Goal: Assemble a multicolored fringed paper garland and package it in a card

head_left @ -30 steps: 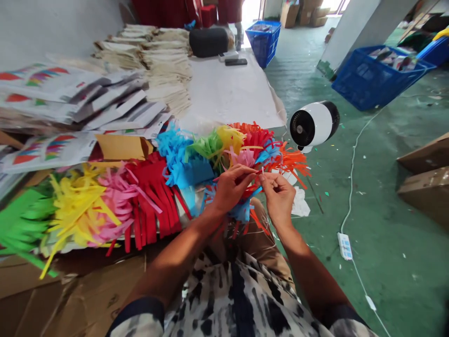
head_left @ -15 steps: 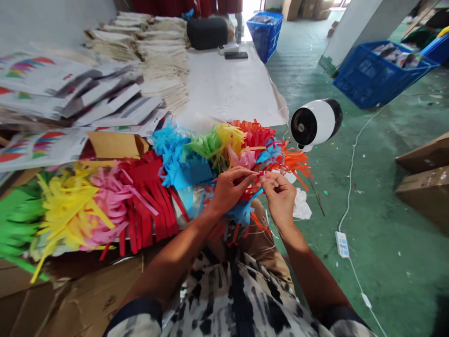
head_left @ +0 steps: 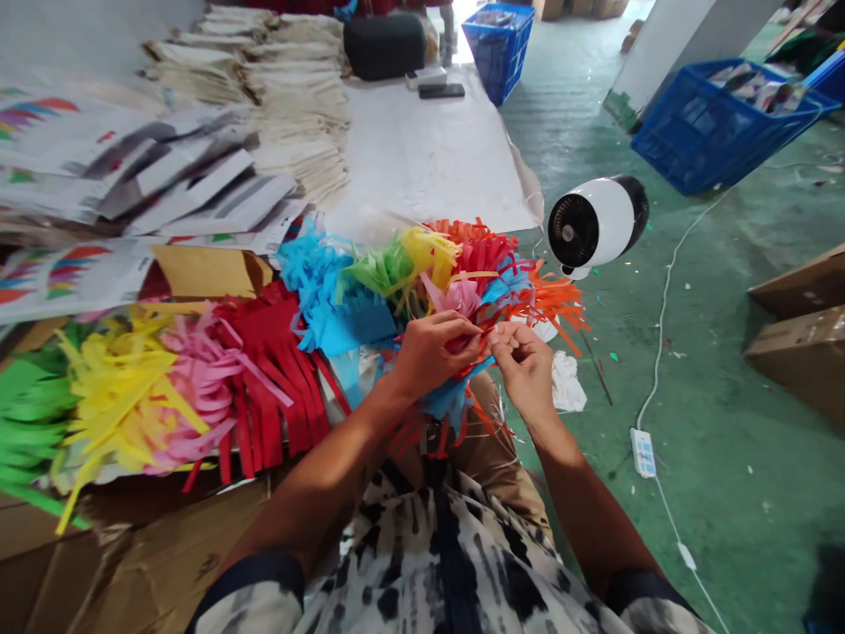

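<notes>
Left hand (head_left: pixel 437 352), right hand (head_left: pixel 526 365): grips pinching small reddish strip (head_left: pixel 484 335) between them. Probably best: light, even tension, orange fringe (head_left: pixel 560 305) kept clear.

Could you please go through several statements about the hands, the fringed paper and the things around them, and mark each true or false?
1. The fingertips of the left hand and right hand are close together. True.
2. The white-and-black fan-like device is left of both hands. False: it is to their right, farther off.
3. The red fringed paper lies between pink paper and light blue paper. True.
4. The power strip lies in a blue basket. False: it is on the green floor.
5. The dark rounded case is beside the pale stacked bundles. True.
</notes>
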Available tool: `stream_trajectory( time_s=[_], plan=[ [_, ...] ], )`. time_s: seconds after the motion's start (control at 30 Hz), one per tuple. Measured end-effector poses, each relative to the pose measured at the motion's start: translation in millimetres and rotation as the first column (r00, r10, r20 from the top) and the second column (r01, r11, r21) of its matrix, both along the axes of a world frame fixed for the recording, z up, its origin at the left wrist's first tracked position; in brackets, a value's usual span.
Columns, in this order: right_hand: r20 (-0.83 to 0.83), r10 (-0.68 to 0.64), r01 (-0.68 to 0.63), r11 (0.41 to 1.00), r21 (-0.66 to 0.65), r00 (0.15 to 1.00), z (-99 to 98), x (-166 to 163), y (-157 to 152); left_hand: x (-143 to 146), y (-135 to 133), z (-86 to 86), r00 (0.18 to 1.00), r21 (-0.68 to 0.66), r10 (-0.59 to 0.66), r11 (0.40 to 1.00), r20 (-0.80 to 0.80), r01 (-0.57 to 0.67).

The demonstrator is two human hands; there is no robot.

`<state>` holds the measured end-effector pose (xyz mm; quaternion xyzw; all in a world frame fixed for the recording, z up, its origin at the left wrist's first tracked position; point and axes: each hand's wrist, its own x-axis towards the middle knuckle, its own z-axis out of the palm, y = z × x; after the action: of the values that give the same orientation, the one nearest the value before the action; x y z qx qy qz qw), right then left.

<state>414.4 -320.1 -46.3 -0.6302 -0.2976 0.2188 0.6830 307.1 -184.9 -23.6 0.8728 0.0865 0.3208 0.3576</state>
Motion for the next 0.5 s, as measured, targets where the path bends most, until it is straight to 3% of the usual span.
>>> stream_trajectory(
  time_s=[0.1,0.27,0.5],
  plan=[
    [-0.019,-0.021,0.021,1.000,-0.023,1.000,-0.2,-1,0,0,-1,-4.2,0.998,0.137,0.064,0.989,0.001,-0.063],
    [-0.075,-0.078,0.076,0.997,-0.029,0.994,0.6,-4,1,-1,-8,-11.5,0.983,0.389,0.177,0.909,-0.040,-0.148],
    [-0.022,-0.074,0.072,0.995,-0.069,0.997,-1.1,-2,2,2,-13,-9.7,0.979,0.422,0.186,0.896,-0.079,-0.136]
  ],
)
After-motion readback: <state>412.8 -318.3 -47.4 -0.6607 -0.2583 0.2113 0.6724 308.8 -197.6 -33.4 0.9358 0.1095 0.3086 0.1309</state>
